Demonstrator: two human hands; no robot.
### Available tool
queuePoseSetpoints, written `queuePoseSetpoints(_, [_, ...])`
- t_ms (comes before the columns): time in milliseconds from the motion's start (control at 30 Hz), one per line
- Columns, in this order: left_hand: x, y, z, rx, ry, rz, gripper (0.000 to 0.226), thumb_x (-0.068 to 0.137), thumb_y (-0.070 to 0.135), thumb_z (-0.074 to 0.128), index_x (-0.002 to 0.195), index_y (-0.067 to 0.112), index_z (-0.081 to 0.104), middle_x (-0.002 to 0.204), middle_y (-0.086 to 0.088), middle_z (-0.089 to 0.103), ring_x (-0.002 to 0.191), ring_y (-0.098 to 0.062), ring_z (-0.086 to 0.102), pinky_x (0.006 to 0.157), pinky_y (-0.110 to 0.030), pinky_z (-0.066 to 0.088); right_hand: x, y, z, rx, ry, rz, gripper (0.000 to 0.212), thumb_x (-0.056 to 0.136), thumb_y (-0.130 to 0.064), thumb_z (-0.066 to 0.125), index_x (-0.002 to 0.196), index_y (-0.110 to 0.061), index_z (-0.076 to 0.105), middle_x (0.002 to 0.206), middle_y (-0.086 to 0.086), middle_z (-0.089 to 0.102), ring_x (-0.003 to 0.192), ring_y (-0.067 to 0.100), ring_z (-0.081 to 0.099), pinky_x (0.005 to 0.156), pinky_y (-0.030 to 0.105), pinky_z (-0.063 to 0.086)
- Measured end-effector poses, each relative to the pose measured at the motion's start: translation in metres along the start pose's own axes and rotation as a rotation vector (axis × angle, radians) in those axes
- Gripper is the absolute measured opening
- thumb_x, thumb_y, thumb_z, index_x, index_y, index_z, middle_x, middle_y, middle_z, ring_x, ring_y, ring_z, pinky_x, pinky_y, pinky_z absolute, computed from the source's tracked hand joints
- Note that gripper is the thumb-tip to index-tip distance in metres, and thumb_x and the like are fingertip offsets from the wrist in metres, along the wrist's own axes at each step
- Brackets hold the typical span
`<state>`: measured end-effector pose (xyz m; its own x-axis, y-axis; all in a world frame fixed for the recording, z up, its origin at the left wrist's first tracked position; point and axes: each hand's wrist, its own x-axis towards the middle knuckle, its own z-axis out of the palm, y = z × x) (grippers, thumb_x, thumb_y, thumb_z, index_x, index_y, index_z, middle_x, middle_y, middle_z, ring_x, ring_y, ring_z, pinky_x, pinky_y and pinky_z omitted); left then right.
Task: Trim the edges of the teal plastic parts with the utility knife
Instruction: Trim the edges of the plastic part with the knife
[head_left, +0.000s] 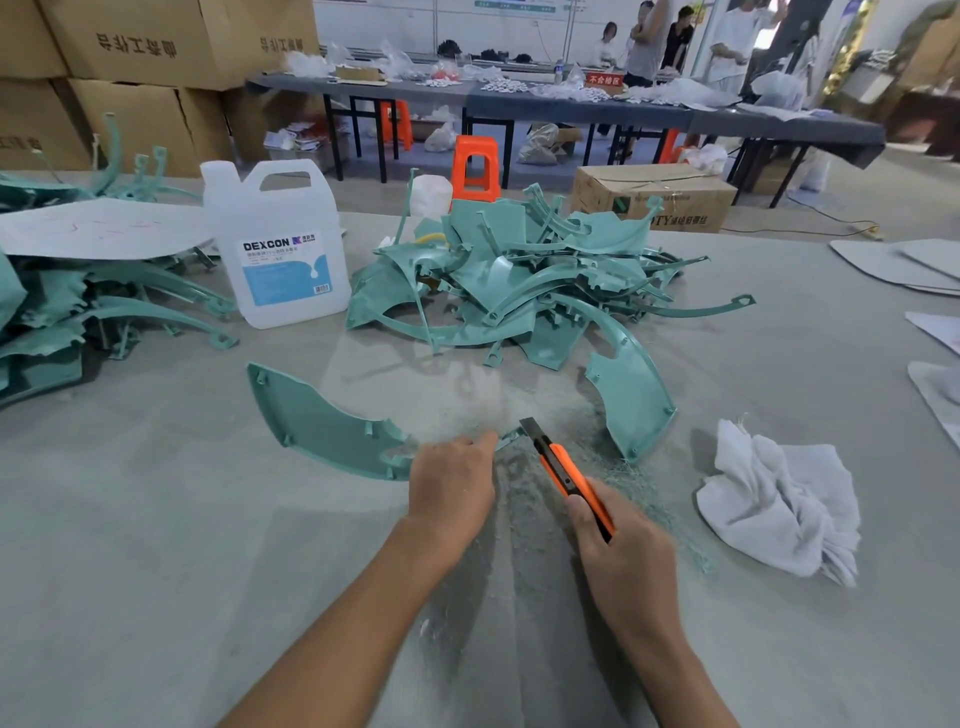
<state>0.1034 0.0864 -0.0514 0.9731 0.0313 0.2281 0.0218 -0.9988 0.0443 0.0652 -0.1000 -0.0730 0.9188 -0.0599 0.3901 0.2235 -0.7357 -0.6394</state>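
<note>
fingers (480, 440) of the left hand (452, 483) pinch the teal part (327, 431) beside the utility knife (561, 467) gripped by the right hand (618, 551), shavings (524, 483) around them, a pile (519, 280) beyond them likely awaiting trimming.

Smooth teal plastic part (322, 426), crumpled white cloth (779, 499)

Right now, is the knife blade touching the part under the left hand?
Touching. Head view: blade of the utility knife meets the curved teal part beside the left hand.

Body-wise only two arms show: left hand (452, 483), right hand (618, 545), both bare; forearms (363, 623) bare too, uncovered right down to frame edge.
</note>
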Motion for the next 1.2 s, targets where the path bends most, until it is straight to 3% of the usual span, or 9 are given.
queuePoseSetpoints(300, [0.003,-0.009,-0.004,-0.251,-0.041,0.028,0.021,0.107,0.027,0.032,0.104,0.02,0.052,0.086,0.0,0.06,0.079,-0.026,0.062,0.062,-0.034,0.04,0.002,0.002,-0.001,0.026,0.031,0.109,0.028,0.096,-0.034,0.063,0.122,-0.027,0.071,0.081,-0.013,0.065,0.07,0.005,0.054,0.062,0.011,0.035])
queuePoseSetpoints(433, [0.01,-0.002,-0.025,-0.418,0.014,0.159,0.047,0.105,0.025,0.043,0.15,0.026,0.028,0.116,-0.004,0.046,0.105,-0.021,0.053,0.086,-0.033,0.048,0.002,0.002,-0.003,0.049,0.029,0.133,0.03,0.096,-0.035,0.064,0.124,-0.025,0.071,0.083,-0.016,0.062,0.071,0.004,0.055,0.063,0.016,0.039])
queuePoseSetpoints(500, [0.009,-0.004,-0.038,-0.477,0.148,0.217,0.062,0.1,0.021,0.056,0.154,0.023,0.025,0.131,-0.006,0.044,0.115,-0.018,0.048,0.097,-0.031,0.045,0.002,0.002,-0.004,0.078,0.027,0.15,0.031,0.097,-0.037,0.063,0.124,-0.026,0.07,0.084,-0.016,0.066,0.071,-0.001,0.057,0.064,0.019,0.042])
queuePoseSetpoints(600, [0.0,-0.02,-0.056,-0.474,0.437,0.249,0.02,0.097,0.024,0.064,0.114,0.014,0.063,0.091,0.002,0.067,0.077,-0.016,0.063,0.074,-0.033,0.056,0.003,0.003,-0.004,0.099,0.024,0.169,0.031,0.097,-0.038,0.062,0.124,-0.027,0.07,0.084,-0.013,0.07,0.073,-0.003,0.059,0.066,0.023,0.045])
queuePoseSetpoints(667, [-0.01,-0.038,-0.063,-0.416,0.611,0.222,0.015,0.097,0.032,0.064,0.094,0.018,0.068,0.062,0.012,0.056,0.054,-0.012,0.054,0.055,-0.029,0.05,0.003,0.003,-0.004,0.102,0.033,0.171,0.031,0.097,-0.038,0.062,0.125,-0.026,0.07,0.082,-0.016,0.066,0.072,-0.006,0.057,0.065,0.021,0.044])
queuePoseSetpoints(800, [-0.031,-0.077,-0.062,-0.342,0.989,0.17,0.018,0.095,0.026,0.069,0.081,0.014,0.07,0.059,0.005,0.057,0.054,-0.017,0.052,0.062,-0.036,0.042,0.002,0.002,-0.004,0.1,0.031,0.157,0.032,0.097,-0.038,0.062,0.126,-0.026,0.069,0.087,-0.014,0.068,0.074,0.002,0.06,0.068,0.022,0.046])
queuePoseSetpoints(933, [-0.025,-0.107,-0.06,-0.253,1.016,0.005,0.034,0.103,0.03,0.056,0.073,0.014,0.061,0.062,0.001,0.057,0.06,-0.023,0.047,0.07,-0.037,0.032,0.002,0.0,-0.005,0.08,0.028,0.132,0.032,0.097,-0.037,0.062,0.127,-0.026,0.069,0.089,-0.017,0.066,0.075,0.003,0.06,0.066,0.012,0.041])
queuePoseSetpoints(1033, [-0.005,-0.114,-0.07,-0.274,1.008,-0.062,0.041,0.106,0.033,0.049,0.069,0.015,0.052,0.058,-0.004,0.051,0.057,-0.028,0.044,0.065,-0.039,0.033,0.002,0.0,-0.005,0.079,0.031,0.132,0.032,0.097,-0.036,0.062,0.126,-0.025,0.069,0.086,-0.016,0.065,0.074,0.006,0.06,0.066,0.021,0.043])
queuePoseSetpoints(1200, [0.025,-0.112,-0.077,-0.2,0.682,-0.267,0.065,0.105,0.055,0.017,0.066,0.013,0.048,0.052,-0.012,0.049,0.051,-0.038,0.051,0.05,-0.035,0.035,0.001,0.001,-0.004,0.102,0.035,0.145,0.032,0.097,-0.038,0.062,0.125,-0.026,0.07,0.088,-0.016,0.066,0.076,0.007,0.062,0.069,0.024,0.045])
